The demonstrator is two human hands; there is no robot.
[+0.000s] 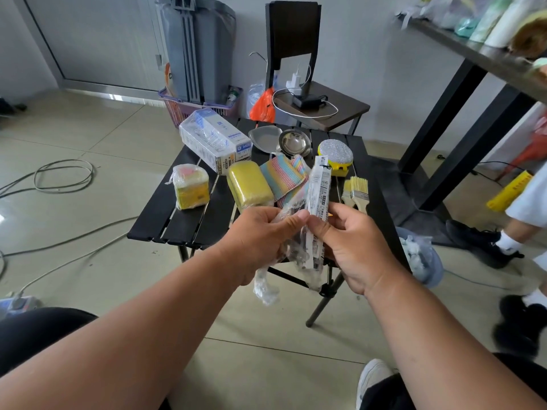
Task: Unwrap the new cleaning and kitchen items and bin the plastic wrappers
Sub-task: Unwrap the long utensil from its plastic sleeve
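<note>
Centrally, above the near edge of the black slatted folding table: long clear plastic wrapper with white printed label, long axis running near-to-far, label end pointing far and slightly right, crumpled tail hanging down. Left hand curled, thumb and fingers pinching the wrapper's left side; right hand curled, pinching the labelled strip. Beyond on the table, left to right: wrapped yellow sponge block, white-and-blue film-wrapped carton, bare yellow sponge, striped pastel cloth, steel ladles, silver-topped yellow scrubber, two pale-bristled brushes. Right of the table, on the floor: grey bin holding crumpled plastic
</note>
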